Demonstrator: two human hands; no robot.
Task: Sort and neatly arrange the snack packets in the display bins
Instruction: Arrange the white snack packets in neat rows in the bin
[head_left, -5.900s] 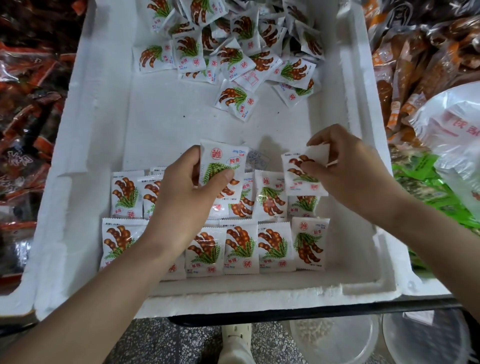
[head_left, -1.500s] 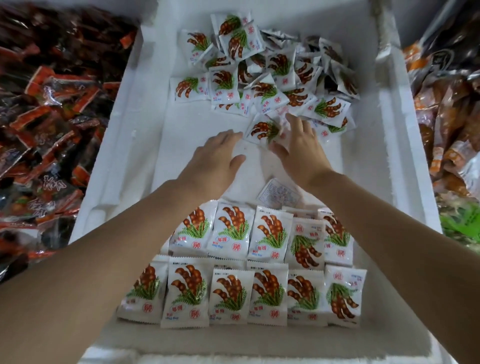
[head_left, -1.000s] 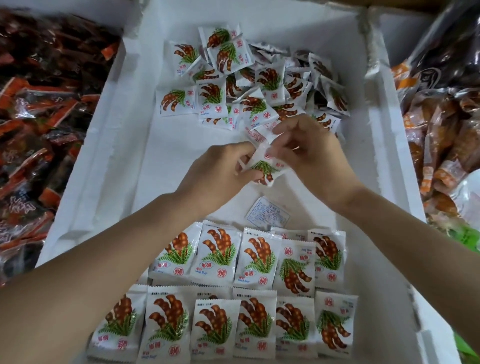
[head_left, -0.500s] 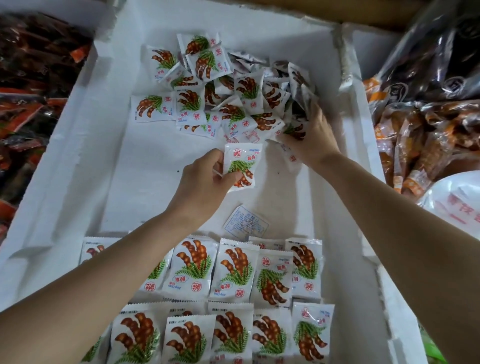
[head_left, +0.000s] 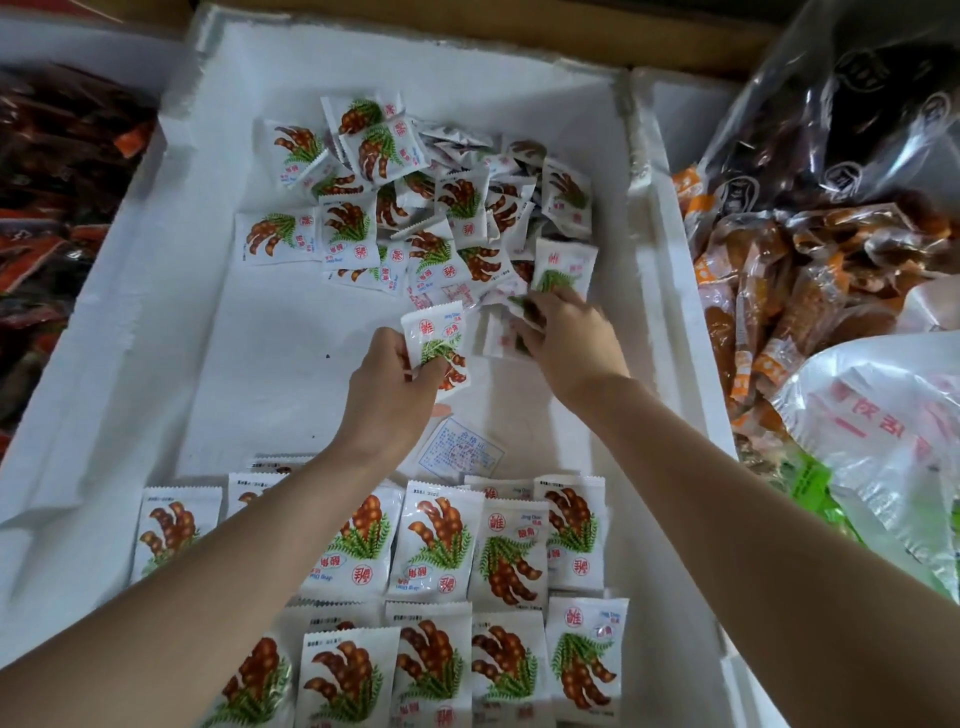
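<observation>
At far left, dark red packets lie heaped. Centre: white foam bin, with a loose pile of snack packets at its far end and two tidy rows at its near end; a printed slip lies on the floor between. Left hand pinches one packet just short of the pile. Right hand, fingers curled, grips a second packet at the pile's near edge. At right, orange packets and a plastic bag.
</observation>
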